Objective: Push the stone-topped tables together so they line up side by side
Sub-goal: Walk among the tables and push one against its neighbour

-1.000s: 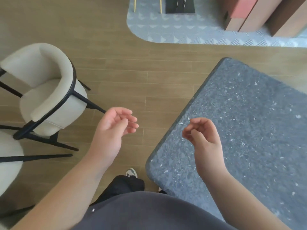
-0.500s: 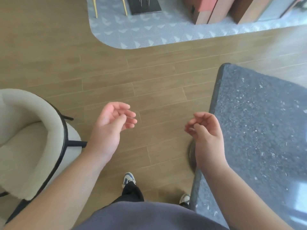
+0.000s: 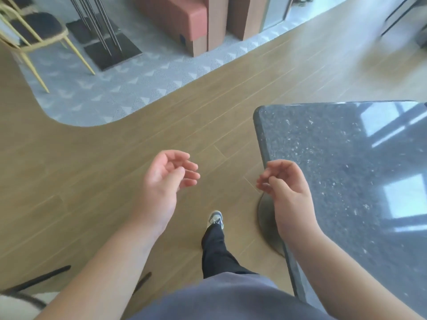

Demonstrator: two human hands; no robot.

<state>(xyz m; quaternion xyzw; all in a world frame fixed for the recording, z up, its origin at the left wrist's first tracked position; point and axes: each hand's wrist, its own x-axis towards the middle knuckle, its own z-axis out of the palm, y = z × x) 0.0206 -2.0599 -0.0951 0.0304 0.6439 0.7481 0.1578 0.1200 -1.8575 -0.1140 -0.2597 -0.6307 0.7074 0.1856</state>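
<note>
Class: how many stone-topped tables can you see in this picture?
1: the stone-topped table stands at the right, beside the right hand. Any second table lies out of view.

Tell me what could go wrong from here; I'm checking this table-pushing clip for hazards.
1. Neither the left hand nor the right hand grips the stone-topped table; a one-sided push may swing it instead of sliding it straight.
2. The shoe is close to the table's round base, so a toe could get caught.
3. No second table is in view, so alignment can't be judged.
</note>
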